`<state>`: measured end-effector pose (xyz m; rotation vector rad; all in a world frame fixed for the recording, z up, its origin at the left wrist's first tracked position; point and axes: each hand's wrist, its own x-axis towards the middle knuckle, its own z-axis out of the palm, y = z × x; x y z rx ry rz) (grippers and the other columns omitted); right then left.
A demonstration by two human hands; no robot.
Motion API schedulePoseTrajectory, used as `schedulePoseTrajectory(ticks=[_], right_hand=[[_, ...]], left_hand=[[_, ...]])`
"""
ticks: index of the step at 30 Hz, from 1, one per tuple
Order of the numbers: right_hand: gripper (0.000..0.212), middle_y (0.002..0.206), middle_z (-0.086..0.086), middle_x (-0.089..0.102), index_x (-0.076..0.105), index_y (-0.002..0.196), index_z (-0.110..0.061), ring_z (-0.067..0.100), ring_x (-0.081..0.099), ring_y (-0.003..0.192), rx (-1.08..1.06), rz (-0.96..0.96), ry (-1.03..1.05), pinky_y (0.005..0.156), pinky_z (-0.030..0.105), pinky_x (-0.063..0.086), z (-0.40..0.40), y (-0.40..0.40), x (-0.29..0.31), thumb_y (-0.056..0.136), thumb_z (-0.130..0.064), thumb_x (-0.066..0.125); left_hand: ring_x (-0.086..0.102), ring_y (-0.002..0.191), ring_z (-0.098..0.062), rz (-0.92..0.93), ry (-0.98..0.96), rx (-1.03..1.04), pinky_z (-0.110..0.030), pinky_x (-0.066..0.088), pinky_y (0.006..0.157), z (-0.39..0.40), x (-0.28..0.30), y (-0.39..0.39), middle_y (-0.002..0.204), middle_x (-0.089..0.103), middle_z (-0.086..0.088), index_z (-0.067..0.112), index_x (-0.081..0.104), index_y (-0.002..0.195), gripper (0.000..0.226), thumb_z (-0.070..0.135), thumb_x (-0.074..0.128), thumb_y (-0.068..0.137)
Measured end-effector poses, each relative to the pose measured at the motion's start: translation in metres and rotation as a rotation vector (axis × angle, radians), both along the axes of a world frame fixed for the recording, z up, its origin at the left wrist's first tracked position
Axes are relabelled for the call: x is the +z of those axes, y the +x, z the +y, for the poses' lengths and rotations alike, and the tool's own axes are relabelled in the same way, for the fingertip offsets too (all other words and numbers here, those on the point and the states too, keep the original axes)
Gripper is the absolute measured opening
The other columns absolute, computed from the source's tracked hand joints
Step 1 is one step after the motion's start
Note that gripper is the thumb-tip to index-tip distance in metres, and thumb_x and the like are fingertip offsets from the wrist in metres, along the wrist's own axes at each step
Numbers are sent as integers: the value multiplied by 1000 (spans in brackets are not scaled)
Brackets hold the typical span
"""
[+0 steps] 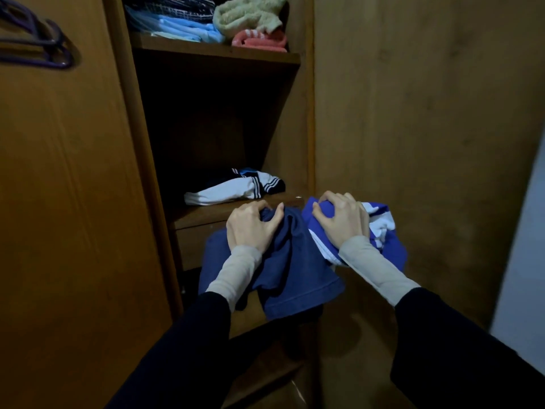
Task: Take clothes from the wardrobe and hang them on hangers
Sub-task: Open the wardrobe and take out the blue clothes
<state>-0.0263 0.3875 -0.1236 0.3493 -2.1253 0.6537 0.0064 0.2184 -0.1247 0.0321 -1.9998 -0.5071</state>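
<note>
The left hand (250, 228) has a tight grip on the dark blue cloth (292, 270), and the right hand (342, 221) has a tight grip on the bright blue and white cloth (383, 231), both bunched up just in front of the wardrobe shelf (206, 215). It looks best to pull the bundle out slowly so the folded white and dark clothes (236, 188) on the shelf do not get dragged off. Then shake one piece open and find its neck before reaching for the purple hangers (38, 42) up on the left door.
</note>
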Motion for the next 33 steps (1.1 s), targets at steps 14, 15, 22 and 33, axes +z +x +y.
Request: schedulePoseTrajectory(ticks=[14,15,22,33], right_hand=[[26,84,7,64,59,86,-14,26,53,91,-159,-94,18,78,37,37,160,70,-14,91,-36,47],[26,85,7,65,59,86,-14,26,53,90,-167,-102,18,78,37,37,173,77,-17,90,-36,47],[28,88,8,65,60,89,-14,26,54,92,-280,-194,35,80,37,39,261,124,-50,91,-38,46],[29,92,11,66,59,91,-14,31,56,94,-549,-409,-82,81,39,42,387,194,-121,91,-39,45]], left_hand=[[60,62,-27,28,-57,-177,-29,42,54,156,-17,36,59,63,-7,12,63,60,55,59,41,78],[60,61,-27,16,-53,-193,-29,41,54,170,-21,41,59,63,-7,12,62,60,54,58,43,78],[58,60,-26,-60,-28,-299,-30,40,53,259,-62,65,58,61,-7,12,60,60,56,61,39,78],[59,65,-24,-306,-40,-604,-27,36,55,391,-133,94,63,64,-4,14,65,65,40,49,57,83]])
